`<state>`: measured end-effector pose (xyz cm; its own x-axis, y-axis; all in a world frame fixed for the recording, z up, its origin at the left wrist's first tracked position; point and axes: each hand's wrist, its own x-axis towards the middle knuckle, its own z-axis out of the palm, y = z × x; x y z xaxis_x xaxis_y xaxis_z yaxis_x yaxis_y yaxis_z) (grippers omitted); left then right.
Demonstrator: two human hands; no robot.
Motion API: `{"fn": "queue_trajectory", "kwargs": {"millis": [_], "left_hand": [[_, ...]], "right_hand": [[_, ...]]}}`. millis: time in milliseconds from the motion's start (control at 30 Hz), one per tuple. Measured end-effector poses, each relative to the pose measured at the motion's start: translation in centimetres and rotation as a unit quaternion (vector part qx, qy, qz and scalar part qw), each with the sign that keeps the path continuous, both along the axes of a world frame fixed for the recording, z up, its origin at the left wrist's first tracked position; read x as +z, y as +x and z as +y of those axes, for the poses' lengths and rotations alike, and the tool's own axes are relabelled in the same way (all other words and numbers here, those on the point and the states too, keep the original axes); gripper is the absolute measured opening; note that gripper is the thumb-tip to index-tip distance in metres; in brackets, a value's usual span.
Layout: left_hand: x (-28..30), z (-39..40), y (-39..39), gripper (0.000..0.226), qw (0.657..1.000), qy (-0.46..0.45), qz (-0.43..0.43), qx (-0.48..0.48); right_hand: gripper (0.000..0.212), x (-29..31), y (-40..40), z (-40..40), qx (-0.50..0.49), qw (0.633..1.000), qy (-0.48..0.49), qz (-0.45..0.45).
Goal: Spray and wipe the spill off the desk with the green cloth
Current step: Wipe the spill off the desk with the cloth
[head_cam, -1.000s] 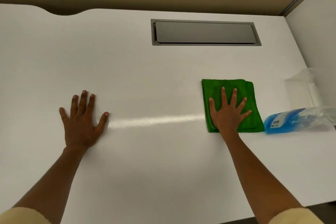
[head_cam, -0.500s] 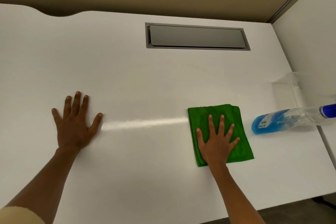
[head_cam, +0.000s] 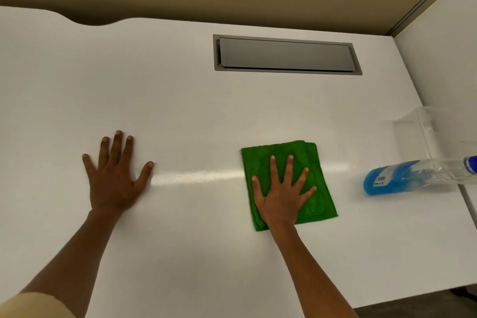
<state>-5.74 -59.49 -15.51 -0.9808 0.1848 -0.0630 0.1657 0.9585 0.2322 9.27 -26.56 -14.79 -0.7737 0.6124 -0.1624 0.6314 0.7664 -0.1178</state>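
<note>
A folded green cloth lies flat on the white desk, right of centre. My right hand presses on it with straight, spread fingers. My left hand rests flat on the bare desk further left, fingers spread. A spray bottle with blue liquid lies on its side at the right edge of the desk. No spill shows on the surface; only a bright streak of reflected light runs between the hands.
A grey cable hatch is set into the desk at the back. A clear plastic container stands behind the bottle by the white side panel. The desk's front edge runs at the lower right.
The right hand slid the cloth toward me and leftward across the desk, then slightly away again. The left hand stayed flat in place. The camera view shifted.
</note>
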Motion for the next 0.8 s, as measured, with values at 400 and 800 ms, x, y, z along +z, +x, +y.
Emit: {"fn": "queue_trajectory", "kwargs": {"millis": [400,800], "left_hand": [[-0.2,-0.2,-0.1,0.079,1.000,0.002,0.004,-0.005],[0.3,-0.2,-0.2,0.077,1.000,-0.002,0.004,-0.020]], "right_hand": [[0.076,-0.5,-5.3,-11.6,0.144,0.988,-0.014,0.050],[0.076,-0.5,-4.7,-17.5,0.153,0.986,-0.027,0.058]]}}
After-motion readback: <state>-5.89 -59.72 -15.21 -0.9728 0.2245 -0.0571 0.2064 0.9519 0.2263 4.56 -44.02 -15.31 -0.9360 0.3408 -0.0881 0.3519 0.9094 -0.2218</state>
